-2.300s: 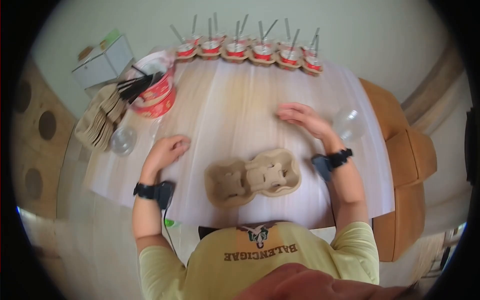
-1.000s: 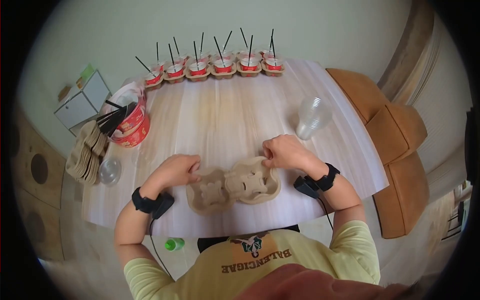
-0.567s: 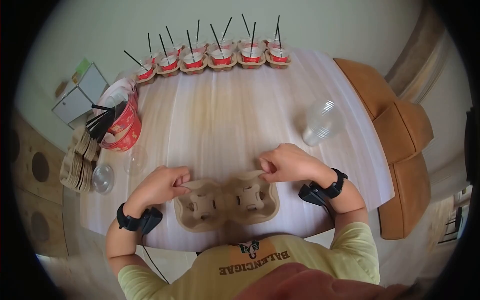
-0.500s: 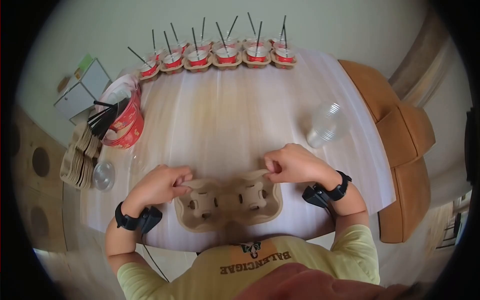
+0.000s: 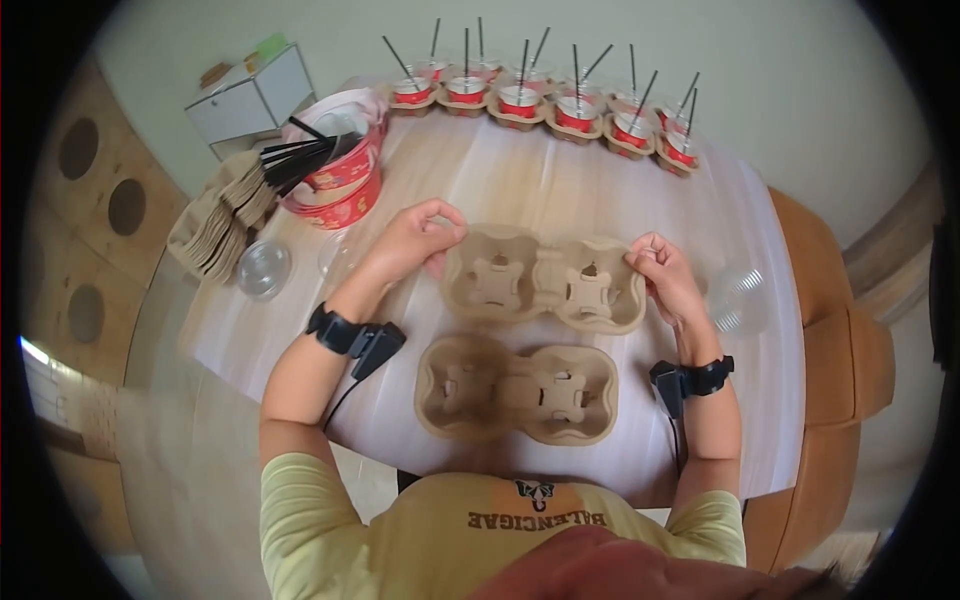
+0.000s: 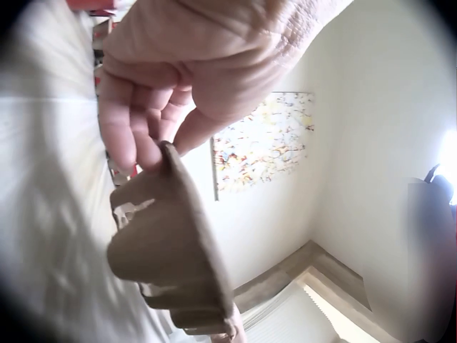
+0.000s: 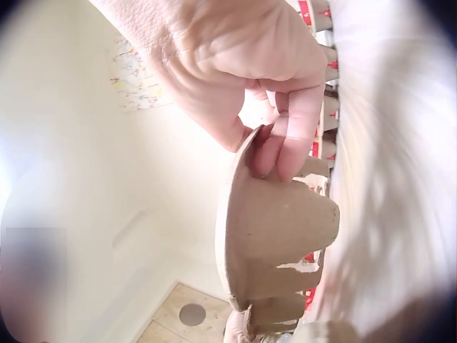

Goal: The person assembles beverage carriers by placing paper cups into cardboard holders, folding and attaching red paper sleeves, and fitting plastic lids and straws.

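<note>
Both hands hold a brown moulded-pulp cup carrier point(image 5: 550, 285) by its opposite ends, above the table. The left hand point(image 5: 415, 240) pinches its left rim between thumb and fingers, and the right hand point(image 5: 670, 277) pinches the right rim. A second two-part carrier point(image 5: 518, 388) lies nearer the body on the table. In the left wrist view the held carrier point(image 6: 168, 243) hangs tilted from the left hand point(image 6: 193, 64). The right wrist view shows the carrier point(image 7: 275, 221) edge-on, its rim between the right hand's point(image 7: 243, 64) thumb and fingers.
Red cups point(image 5: 517, 100) with black straws stand in carriers along the table's far edge. At left are a red bucket point(image 5: 345, 207) with straws, stacked carriers point(image 5: 215, 225) and a clear cup point(image 5: 264, 270). Clear nested cups point(image 5: 740, 298) lie at right, by brown seats point(image 5: 850, 330).
Where one carrier outline showed near the table's front edge, two now appear apart. Both hands have moved forward with one carrier; the other lies nearer the body. The head view has shifted.
</note>
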The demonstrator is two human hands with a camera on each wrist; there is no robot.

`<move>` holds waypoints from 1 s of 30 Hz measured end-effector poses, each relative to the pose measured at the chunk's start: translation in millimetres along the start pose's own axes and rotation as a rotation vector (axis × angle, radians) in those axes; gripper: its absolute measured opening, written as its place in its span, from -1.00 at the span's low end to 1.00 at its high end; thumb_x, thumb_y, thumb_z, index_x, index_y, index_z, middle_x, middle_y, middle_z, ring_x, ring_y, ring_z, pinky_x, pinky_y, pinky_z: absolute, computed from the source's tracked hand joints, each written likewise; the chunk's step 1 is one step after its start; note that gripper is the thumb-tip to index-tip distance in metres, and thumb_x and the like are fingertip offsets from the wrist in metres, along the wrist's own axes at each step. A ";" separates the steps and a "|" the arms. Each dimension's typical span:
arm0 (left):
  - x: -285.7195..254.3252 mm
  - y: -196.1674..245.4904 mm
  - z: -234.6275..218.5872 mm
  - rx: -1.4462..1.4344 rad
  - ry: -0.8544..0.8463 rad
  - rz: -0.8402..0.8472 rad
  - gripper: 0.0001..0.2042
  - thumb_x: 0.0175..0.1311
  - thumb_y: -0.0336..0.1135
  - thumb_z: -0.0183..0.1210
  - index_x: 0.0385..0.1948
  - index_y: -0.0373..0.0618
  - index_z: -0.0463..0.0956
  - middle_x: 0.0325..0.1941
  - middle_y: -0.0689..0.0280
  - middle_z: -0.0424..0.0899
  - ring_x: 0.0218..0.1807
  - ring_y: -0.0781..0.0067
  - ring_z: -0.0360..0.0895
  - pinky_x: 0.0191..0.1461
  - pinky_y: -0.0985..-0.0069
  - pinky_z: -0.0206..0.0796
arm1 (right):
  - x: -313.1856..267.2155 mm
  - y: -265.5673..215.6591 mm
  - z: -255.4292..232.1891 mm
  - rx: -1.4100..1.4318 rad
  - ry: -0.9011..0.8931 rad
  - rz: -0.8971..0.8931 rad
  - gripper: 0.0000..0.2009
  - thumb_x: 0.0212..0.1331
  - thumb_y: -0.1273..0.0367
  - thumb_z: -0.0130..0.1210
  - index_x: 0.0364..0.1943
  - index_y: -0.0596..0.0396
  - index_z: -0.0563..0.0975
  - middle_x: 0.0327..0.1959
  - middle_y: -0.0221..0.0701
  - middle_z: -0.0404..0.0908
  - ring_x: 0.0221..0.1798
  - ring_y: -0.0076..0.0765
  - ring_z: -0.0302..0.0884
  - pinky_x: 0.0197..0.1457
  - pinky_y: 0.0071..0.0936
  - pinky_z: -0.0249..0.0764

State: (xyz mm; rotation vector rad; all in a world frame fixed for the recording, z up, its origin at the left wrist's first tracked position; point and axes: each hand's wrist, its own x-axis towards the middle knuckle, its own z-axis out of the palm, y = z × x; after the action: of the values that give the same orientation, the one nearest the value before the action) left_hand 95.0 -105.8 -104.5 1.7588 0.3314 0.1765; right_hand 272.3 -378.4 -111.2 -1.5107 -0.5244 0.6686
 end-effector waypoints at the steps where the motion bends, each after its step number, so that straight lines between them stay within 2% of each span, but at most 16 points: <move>1: 0.3 -4.2 2.4 -0.091 -0.014 -0.055 -0.81 0.12 -0.35 0.09 -0.25 -0.13 0.38 -0.64 0.44 0.45 -0.66 0.69 0.36 -0.64 0.71 0.20 | 6.9 11.5 -1.8 -0.001 -0.019 -0.001 -0.91 0.01 0.47 0.05 -0.43 0.01 0.37 -0.71 -0.68 0.29 -0.71 -0.81 0.14 -0.71 -0.80 0.03; 3: 1.3 -19.7 -3.4 -0.187 -0.063 -0.115 -0.76 0.13 -0.37 0.07 -0.17 -0.15 0.33 -0.53 0.34 0.52 -0.57 0.60 0.46 -0.54 0.64 0.37 | 17.7 32.0 -6.1 0.124 0.029 0.057 -0.92 0.02 0.47 0.04 -0.45 0.00 0.37 -0.69 -0.69 0.28 -0.71 -0.80 0.13 -0.72 -0.80 0.01; 7: -22.6 -19.0 -13.9 -0.145 0.029 -0.143 -0.78 0.10 -0.41 0.07 -0.20 -0.17 0.36 -0.48 0.35 0.54 -0.53 0.64 0.47 -0.52 0.67 0.34 | 25.9 53.4 -15.5 0.130 0.013 0.057 -0.93 0.03 0.48 0.04 -0.45 0.00 0.39 -0.68 -0.70 0.29 -0.70 -0.83 0.14 -0.73 -0.81 0.01; 9: -29.2 -27.7 -32.3 0.183 0.136 0.075 -0.83 0.03 -0.42 0.10 -0.32 -0.17 0.42 -0.48 0.27 0.58 -0.51 0.48 0.51 -0.47 0.55 0.34 | 29.6 64.1 -20.3 0.124 0.082 0.062 -0.94 0.06 0.46 0.01 -0.37 0.02 0.44 -0.67 -0.70 0.30 -0.70 -0.85 0.12 -0.72 -0.82 0.04; 10: -34.1 -27.0 -40.3 0.193 0.151 0.056 -0.83 0.03 -0.42 0.10 -0.32 -0.17 0.42 -0.48 0.27 0.58 -0.51 0.48 0.51 -0.47 0.55 0.34 | 29.9 66.9 -18.5 0.136 0.061 0.072 -0.94 0.06 0.46 0.01 -0.37 0.02 0.44 -0.67 -0.70 0.30 -0.70 -0.85 0.12 -0.72 -0.82 0.04; 12: -43.5 -22.1 -56.1 0.911 0.602 0.197 -0.87 -0.06 -0.40 0.12 -0.44 -0.15 0.45 -0.50 0.17 0.57 -0.47 0.24 0.52 -0.41 0.40 0.32 | 28.3 66.6 -15.5 0.146 0.076 0.037 -0.86 0.09 0.42 -0.01 -0.26 0.05 0.46 -0.65 -0.70 0.34 -0.70 -0.86 0.11 -0.70 -0.85 0.06; 13: -48.2 -23.4 -64.7 0.940 0.632 0.186 -0.91 -0.04 -0.42 0.13 -0.47 -0.13 0.46 -0.57 0.14 0.52 -0.47 0.23 0.50 -0.44 0.42 0.27 | 28.1 67.4 -13.8 0.146 0.079 0.022 -0.82 0.12 0.38 -0.03 -0.20 0.07 0.46 -0.62 -0.69 0.39 -0.69 -0.85 0.14 -0.68 -0.86 0.07; 14: -52.9 -24.1 -71.3 0.940 0.637 0.179 -0.91 -0.04 -0.42 0.13 -0.47 -0.13 0.46 -0.57 0.14 0.52 -0.47 0.23 0.50 -0.44 0.42 0.27 | 28.3 67.6 -13.4 0.145 0.072 0.025 -0.82 0.12 0.38 -0.03 -0.20 0.07 0.46 -0.62 -0.69 0.39 -0.69 -0.85 0.14 -0.68 -0.86 0.07; 17: -58.2 -21.0 -76.1 1.112 0.502 -0.060 -0.80 -0.10 -0.28 0.20 -0.42 -0.10 0.47 -0.52 0.17 0.55 -0.41 0.17 0.50 -0.36 0.33 0.29 | 24.6 64.5 -14.2 0.144 0.075 0.006 -0.82 0.14 0.33 -0.04 -0.20 0.05 0.45 -0.59 -0.68 0.41 -0.66 -0.86 0.19 -0.67 -0.85 0.09; 18: -56.8 -22.8 -74.4 1.106 0.500 -0.059 -0.80 -0.10 -0.28 0.20 -0.42 -0.10 0.47 -0.52 0.17 0.55 -0.41 0.17 0.50 -0.36 0.33 0.29 | 22.3 61.1 -9.8 0.142 0.092 0.016 -0.80 0.15 0.31 -0.05 -0.19 0.05 0.45 -0.58 -0.68 0.41 -0.66 -0.86 0.20 -0.66 -0.85 0.11; 20: -54.6 -25.5 -71.1 1.202 0.306 -0.142 -0.73 -0.12 -0.27 0.21 -0.32 -0.06 0.45 -0.44 0.19 0.57 -0.31 0.16 0.50 -0.29 0.31 0.30 | 20.7 57.9 -8.0 0.134 0.109 0.027 -0.79 0.16 0.29 -0.06 -0.18 0.04 0.45 -0.58 -0.68 0.41 -0.65 -0.86 0.21 -0.65 -0.85 0.12; 24: -52.9 -28.3 -68.0 1.210 0.224 -0.135 -0.66 -0.14 -0.25 0.22 -0.26 -0.04 0.41 -0.32 0.20 0.56 -0.22 0.15 0.48 -0.22 0.29 0.28 | 20.1 58.1 -4.8 0.117 0.096 0.034 -0.77 0.17 0.26 -0.06 -0.16 0.03 0.44 -0.54 -0.68 0.44 -0.61 -0.84 0.26 -0.61 -0.86 0.16; 27: -51.1 -26.9 -64.8 1.200 0.155 -0.130 -0.67 -0.15 -0.25 0.22 -0.30 -0.06 0.38 -0.27 0.18 0.54 -0.20 0.12 0.46 -0.20 0.27 0.27 | 19.4 58.8 -5.1 0.120 0.094 0.048 -0.77 0.16 0.25 -0.05 -0.15 0.03 0.43 -0.50 -0.66 0.45 -0.56 -0.82 0.30 -0.56 -0.85 0.20; 30: -51.0 -27.1 -63.8 1.257 0.121 -0.196 -0.74 -0.14 -0.28 0.18 -0.37 -0.09 0.38 -0.28 0.17 0.52 -0.21 0.10 0.45 -0.21 0.27 0.27 | 18.7 57.7 -5.2 0.101 0.050 0.065 -0.77 0.17 0.26 -0.06 -0.16 0.03 0.43 -0.45 -0.63 0.47 -0.51 -0.82 0.32 -0.49 -0.83 0.24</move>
State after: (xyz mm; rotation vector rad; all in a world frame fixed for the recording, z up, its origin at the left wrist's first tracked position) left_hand 24.4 -57.7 -114.1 2.9308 0.8100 -0.1114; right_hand 285.1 -372.5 -170.5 -1.4501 -0.3990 0.6957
